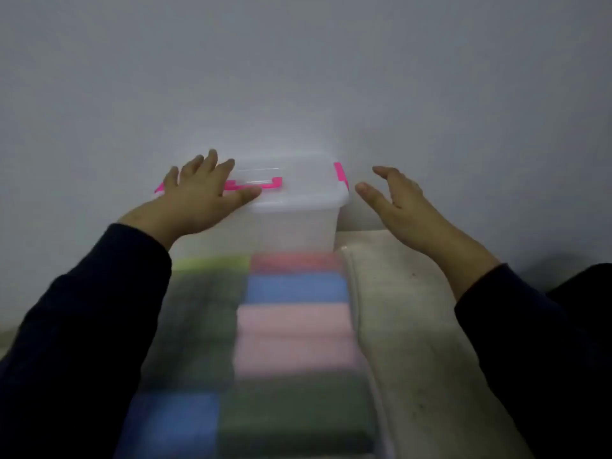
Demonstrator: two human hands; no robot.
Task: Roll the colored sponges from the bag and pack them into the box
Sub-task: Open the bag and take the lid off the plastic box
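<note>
A clear plastic box [298,223] with a lid and pink clasps stands against the wall at the far edge of the surface. My left hand [198,193] lies flat with spread fingers on the left part of the lid, over the pink handle [265,184]. Just right of the box, my right hand [400,203] hovers with its fingers apart, not touching it. In front of the box lies a blurred pack of colored sponges [291,326], with green, red, blue and pink ones in two rows; whether a bag surrounds them I cannot tell.
A cream cloth or pad [410,319] lies along the right of the sponges. A plain grey wall [298,77] rises directly behind the box. Dark sleeves cover both forearms, and something dark sits at the far right edge.
</note>
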